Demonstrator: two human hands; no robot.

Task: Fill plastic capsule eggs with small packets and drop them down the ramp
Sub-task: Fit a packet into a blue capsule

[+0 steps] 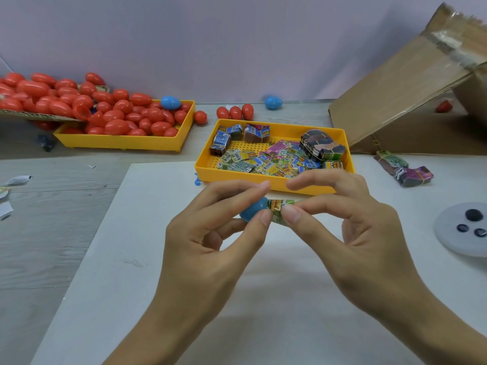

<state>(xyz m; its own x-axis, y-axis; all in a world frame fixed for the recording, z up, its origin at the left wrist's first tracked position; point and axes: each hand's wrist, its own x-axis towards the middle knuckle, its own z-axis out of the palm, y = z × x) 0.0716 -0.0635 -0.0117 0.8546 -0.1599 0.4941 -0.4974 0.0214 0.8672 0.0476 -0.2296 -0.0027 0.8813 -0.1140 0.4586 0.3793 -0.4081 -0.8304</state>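
Note:
My left hand point(210, 241) grips a blue egg half point(252, 211) between thumb and fingers over the white board. My right hand point(350, 227) pinches a small green and yellow packet point(276, 208) whose left end sits at the mouth of the egg half. Just behind my hands a yellow tray point(237, 175) holds loose colourful packets and several banded bundles. A second yellow tray point(118, 143) at the back left is heaped with red capsule eggs point(116, 114) and one blue egg point(170, 102). The cardboard ramp point(400, 83) rises at the back right.
Three red eggs point(235, 111) and a blue egg point(273, 102) lie loose by the wall. More packet bundles point(403, 168) lie right of the packet tray. A grey round device point(466, 227) sits at the right edge. Scraps of wrapper lie at the far left.

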